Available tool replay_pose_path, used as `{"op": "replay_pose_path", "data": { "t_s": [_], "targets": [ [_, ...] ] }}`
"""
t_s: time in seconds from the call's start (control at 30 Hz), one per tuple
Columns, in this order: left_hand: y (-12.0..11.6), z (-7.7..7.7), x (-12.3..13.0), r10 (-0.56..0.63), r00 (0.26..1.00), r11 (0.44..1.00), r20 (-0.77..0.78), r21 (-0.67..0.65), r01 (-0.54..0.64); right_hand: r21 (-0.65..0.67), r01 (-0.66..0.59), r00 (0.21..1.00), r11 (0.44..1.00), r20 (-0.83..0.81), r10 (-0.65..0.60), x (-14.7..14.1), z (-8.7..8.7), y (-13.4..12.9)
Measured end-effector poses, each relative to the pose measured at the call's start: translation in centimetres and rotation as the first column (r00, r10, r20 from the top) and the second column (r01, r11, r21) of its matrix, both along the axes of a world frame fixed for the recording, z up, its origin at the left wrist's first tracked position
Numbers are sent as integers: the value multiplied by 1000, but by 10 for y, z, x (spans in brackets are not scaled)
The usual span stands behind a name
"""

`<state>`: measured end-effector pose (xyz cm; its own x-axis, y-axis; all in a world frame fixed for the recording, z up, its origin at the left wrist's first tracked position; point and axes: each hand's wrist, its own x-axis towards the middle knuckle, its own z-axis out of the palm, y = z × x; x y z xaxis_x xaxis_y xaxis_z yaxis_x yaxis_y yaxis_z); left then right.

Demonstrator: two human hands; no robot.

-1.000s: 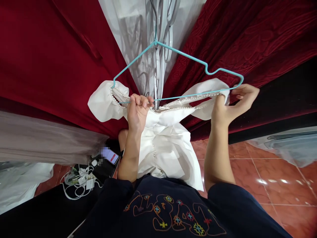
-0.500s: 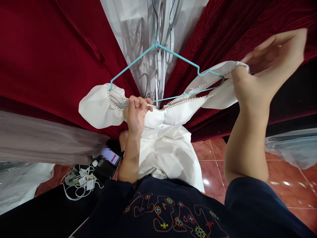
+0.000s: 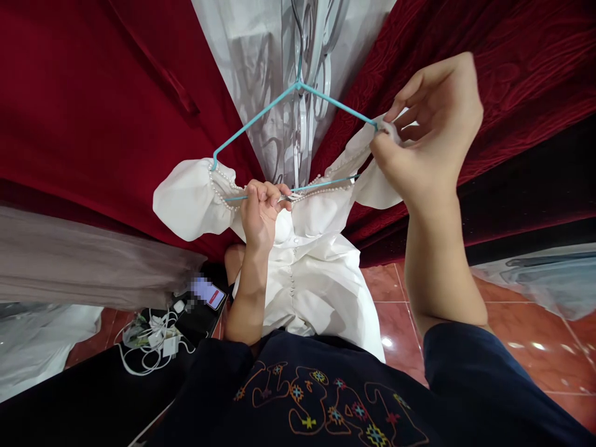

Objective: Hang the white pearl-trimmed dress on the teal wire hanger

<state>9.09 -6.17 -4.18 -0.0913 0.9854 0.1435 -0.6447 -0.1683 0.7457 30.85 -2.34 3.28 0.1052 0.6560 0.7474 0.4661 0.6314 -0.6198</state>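
Note:
A white dress (image 3: 326, 273) with pearl-trimmed edges and a row of small buttons hangs in front of me on a light-blue hanger (image 3: 256, 121). My left hand (image 3: 261, 211) is closed at the neckline, its fingers curled over the dress edge near the hanger's lower bar. With thumb and fingers my right hand (image 3: 428, 130) pinches the sleeve edge against the hanger's right shoulder, hiding that end of it. The puffed left sleeve (image 3: 181, 197) droops over the hanger's other end.
Dark red cloth (image 3: 93, 112) hangs on both sides of a white scrollwork rack (image 3: 321, 81). Lower left, a phone (image 3: 209, 293) and tangled white cables (image 3: 153, 344) lie on a black surface. Red floor tiles (image 3: 395, 326) show below, with pale fabric at both sides.
My right hand has moved left with the sleeve, bringing its edge onto the hanger's right shoulder. The right side of the dress is less stretched. My left hand stays nearly in place.

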Motion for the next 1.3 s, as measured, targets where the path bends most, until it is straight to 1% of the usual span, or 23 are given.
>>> {"op": "replay_pose_path", "data": {
  "t_s": [0.03, 0.1, 0.17, 0.23, 0.3, 0.37, 0.4, 0.47, 0.53, 0.63, 0.7, 0.73, 0.77, 0.83, 0.9, 0.93, 1.03, 1.1, 1.13, 1.17, 1.2, 1.27, 1.3],
  "targets": [
    [0, 1, -1, 3, 1000, 1000, 2, -18, -3, -29, -17, 1000, 999, 16, 17, 2, -2, -2],
    [0, 2, -3, -2, 1000, 999, 4, -36, 2, -74, 17, 998, 997, 63, -13, 12, -9, -5],
    [0, 4, -4, -7, 1000, 999, -9, -38, 7, -91, 128, 983, 988, 142, -114, 28, -20, -8],
    [1, 5, -5, -5, 999, 999, -33, -35, 4, -121, 238, 952, 964, 226, -206, 45, -32, -9],
    [2, 5, -5, 1, 999, 999, -47, -35, -3, -227, 285, 944, 931, 237, -232, 58, -42, -10],
    [3, 4, -5, 4, 999, 999, -36, -33, -6, -361, 251, 967, 898, 143, -213, 66, -50, -12],
    [3, 3, -5, 1, 1000, 1000, -24, -25, -2, -392, 221, 975, 893, 77, -207, 69, -52, -14],
    [4, 2, -5, -15, 1000, 1000, -2, 2, 15, -365, 189, 976, 912, -33, -215, 71, -56, -16],
    [4, 2, -5, -26, 1000, 1000, 6, 10, 26, -302, 198, 966, 932, -104, -239, 71, -59, -16],
    [5, 1, -6, -13, 1000, 1000, 10, -21, 13, -321, 172, 954, 931, -181, -239, 73, -67, -11],
    [5, 1, -7, -17, 1000, 1000, 8, -6, 17, -330, 157, 940, 931, -240, -244, 75, -76, -6],
    [5, 0, -8, -26, 1000, 1000, 5, 12, 26, -315, 168, 919, 934, -293, -264, 76, -81, -5],
    [5, 0, -8, -35, 999, 999, 0, 31, 35, -294, 193, 883, 936, -363, -296, 76, -87, -5],
    [6, -2, -9, -47, 999, 997, -13, 58, 48, -269, 259, 778, 928, -512, -366, 75, -103, -9],
    [6, -2, -9, -50, 998, 997, -24, 63, 51, -292, 277, 690, 915, -603, -401, 68, -124, -21],
    [7, -2, -9, -49, 998, 997, -27, 61, 51, -317, 258, 677, 913, -615, -405, 62, -136, -28],
    [8, -1, -9, -43, 999, 998, -34, 40, 44, -394, 160, 686, 905, -615, -389, 35, -171, -50],
    [8, -2, -9, -42, 998, 999, -38, 32, 43, -398, 140, 694, 907, -613, -377, 16, -184, -58],
    [8, -2, -10, -45, 998, 998, -39, 32, 46, -369, 141, 717, 919, -602, -352, 7, -185, -59],
    [8, -2, -10, -50, 998, 998, -37, 38, 52, -318, 152, 754, 936, -575, -318, 0, -181, -59],
    [8, -3, -10, -56, 998, 997, -33, 46, 57, -249, 177, 798, 952, -530, -287, -5, -173, -57],
    [7, -4, -10, -61, 998, 996, -24, 65, 63, -82, 263, 875, 961, -400, -274, -13, -148, -55],
    [7, -4, -10, -59, 998, 996, -23, 71, 60, -5, 331, 885, 944, -346, -312, -16, -133, -54]
  ]
}}
